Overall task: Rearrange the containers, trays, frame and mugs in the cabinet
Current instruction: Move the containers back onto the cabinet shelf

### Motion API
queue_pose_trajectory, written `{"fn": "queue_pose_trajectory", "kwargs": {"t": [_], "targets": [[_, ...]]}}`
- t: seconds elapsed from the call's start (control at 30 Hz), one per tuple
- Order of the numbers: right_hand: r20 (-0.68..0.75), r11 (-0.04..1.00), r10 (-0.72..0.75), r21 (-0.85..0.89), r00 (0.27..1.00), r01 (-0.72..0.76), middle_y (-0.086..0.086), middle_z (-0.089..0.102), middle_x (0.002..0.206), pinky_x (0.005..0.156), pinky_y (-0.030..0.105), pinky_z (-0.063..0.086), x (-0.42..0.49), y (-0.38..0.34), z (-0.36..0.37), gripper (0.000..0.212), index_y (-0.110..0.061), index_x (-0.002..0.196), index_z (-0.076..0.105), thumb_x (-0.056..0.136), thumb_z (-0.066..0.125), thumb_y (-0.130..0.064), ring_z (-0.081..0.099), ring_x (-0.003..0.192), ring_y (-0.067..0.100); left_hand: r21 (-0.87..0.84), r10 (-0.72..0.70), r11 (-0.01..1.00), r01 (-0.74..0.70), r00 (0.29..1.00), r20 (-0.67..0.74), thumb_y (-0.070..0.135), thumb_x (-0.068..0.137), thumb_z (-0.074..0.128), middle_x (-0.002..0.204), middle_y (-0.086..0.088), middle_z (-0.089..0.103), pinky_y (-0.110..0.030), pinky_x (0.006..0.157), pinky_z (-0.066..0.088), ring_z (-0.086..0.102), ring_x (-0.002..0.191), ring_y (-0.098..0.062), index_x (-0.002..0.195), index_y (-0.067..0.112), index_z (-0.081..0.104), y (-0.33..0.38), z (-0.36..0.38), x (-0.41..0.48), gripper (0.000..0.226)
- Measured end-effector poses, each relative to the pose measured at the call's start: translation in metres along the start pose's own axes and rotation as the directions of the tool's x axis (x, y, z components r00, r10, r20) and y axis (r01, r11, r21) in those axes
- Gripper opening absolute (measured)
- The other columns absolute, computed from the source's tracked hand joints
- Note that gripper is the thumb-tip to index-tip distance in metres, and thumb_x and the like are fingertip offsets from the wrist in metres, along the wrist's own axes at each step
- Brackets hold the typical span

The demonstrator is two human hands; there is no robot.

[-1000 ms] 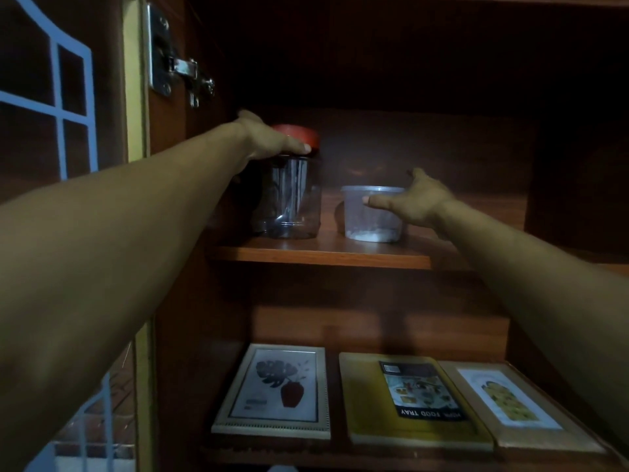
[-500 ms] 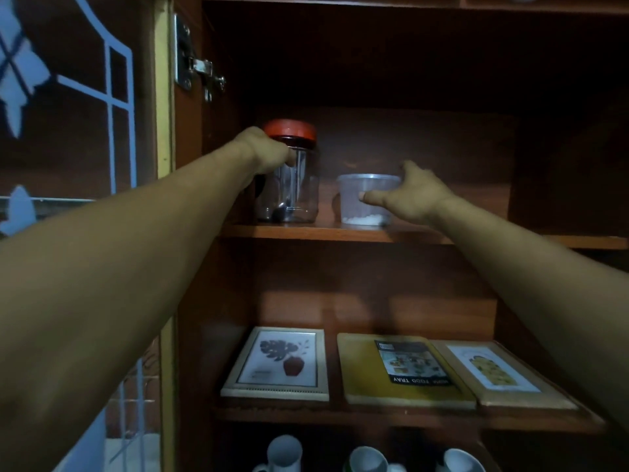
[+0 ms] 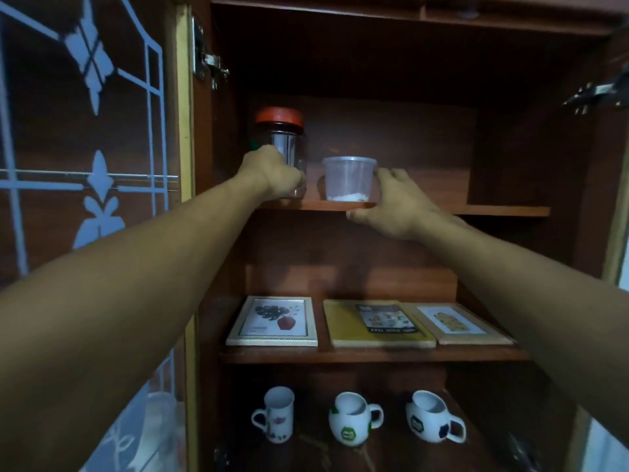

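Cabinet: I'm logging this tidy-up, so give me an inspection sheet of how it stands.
Surface: three wooden shelves; the top shelf holds two containers at its left.
Job's things: red-lidded jar and clear tub, upright, apart; picture frame, yellow tray and pale tray flat on the middle shelf; three mugs below.
Clutter: nothing seen.
Hands: left hand grips the jar low; right hand touches the tub's right side, thumb at the shelf edge.
Cables: nothing seen.
Surroundings: open patterned door at left; hinge above.
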State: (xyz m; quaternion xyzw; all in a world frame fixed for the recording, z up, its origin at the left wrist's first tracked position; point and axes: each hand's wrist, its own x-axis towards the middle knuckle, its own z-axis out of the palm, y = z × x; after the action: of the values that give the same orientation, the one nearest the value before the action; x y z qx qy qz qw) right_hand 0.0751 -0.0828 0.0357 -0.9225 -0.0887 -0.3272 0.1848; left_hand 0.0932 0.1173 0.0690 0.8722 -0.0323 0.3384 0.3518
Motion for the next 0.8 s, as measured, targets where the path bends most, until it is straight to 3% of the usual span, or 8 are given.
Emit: {"fn": "queue_pose_trajectory", "kwargs": {"t": [0.1,0.3,0.4,0.53,0.8], "targets": [[0.029,0.999,0.001,-0.038,1.000,0.000,0.008,0.032,0.147,0.110,0.049,0.036,-0.017,-0.003,0.001,0.087,-0.021,0.147,0.031,0.077,0.074,-0.052,0.040,0.133,0.031,0.034,0.025,0.999,-0.025,1.000,-0.007,0.034,0.083,0.071,0.126,-0.012,0.060,-0.027,0.086,0.044,0.059,0.111,-0.028,0.123,0.011,0.061,0.003,-0.001,-0.019,0.048],[0.087,0.977,-0.056,-0.201,0.995,0.073,0.009,0.017,0.159,0.117,0.050,0.024,-0.054,-0.006,-0.002,0.088,-0.019,0.153,0.019,0.086,0.066,-0.051,0.022,0.145,0.031,0.135,0.113,0.984,-0.116,0.993,0.028,0.032,0.084,0.068,0.122,-0.009,0.060,-0.027,0.082,0.046,0.058,0.101,-0.023,0.126,0.014,0.057,0.001,-0.001,-0.061,0.046],[0.125,0.961,-0.099,-0.247,0.987,0.127,0.009,0.009,0.162,0.119,0.052,0.015,-0.073,-0.003,-0.002,0.090,-0.020,0.154,0.013,0.087,0.065,-0.050,0.012,0.148,0.029,0.196,0.157,0.966,-0.167,0.985,0.066,0.031,0.083,0.068,0.127,-0.010,0.056,-0.037,0.092,0.050,0.056,0.110,-0.027,0.132,0.016,0.052,0.000,0.003,-0.083,0.054],[0.156,0.952,-0.128,-0.257,0.979,0.165,0.010,0.007,0.162,0.120,0.054,0.012,-0.096,0.001,-0.003,0.092,-0.020,0.155,0.009,0.087,0.064,-0.049,0.008,0.149,0.029,0.253,0.204,0.941,-0.226,0.973,0.110,0.033,0.083,0.068,0.143,-0.009,0.039,-0.048,0.106,0.040,0.042,0.129,-0.030,0.142,0.018,0.039,0.001,0.014,-0.116,0.067],[0.204,0.938,-0.198,-0.244,0.959,0.246,0.009,-0.001,0.164,0.121,0.048,0.011,-0.149,0.004,0.002,0.095,-0.020,0.157,0.004,0.087,0.063,-0.046,0.003,0.150,0.030,0.438,0.333,0.826,-0.356,0.934,0.131,0.031,0.085,0.063,0.157,-0.010,0.015,-0.052,0.114,0.021,0.016,0.144,-0.028,0.151,0.018,0.018,-0.005,0.025,-0.188,0.081]]}}
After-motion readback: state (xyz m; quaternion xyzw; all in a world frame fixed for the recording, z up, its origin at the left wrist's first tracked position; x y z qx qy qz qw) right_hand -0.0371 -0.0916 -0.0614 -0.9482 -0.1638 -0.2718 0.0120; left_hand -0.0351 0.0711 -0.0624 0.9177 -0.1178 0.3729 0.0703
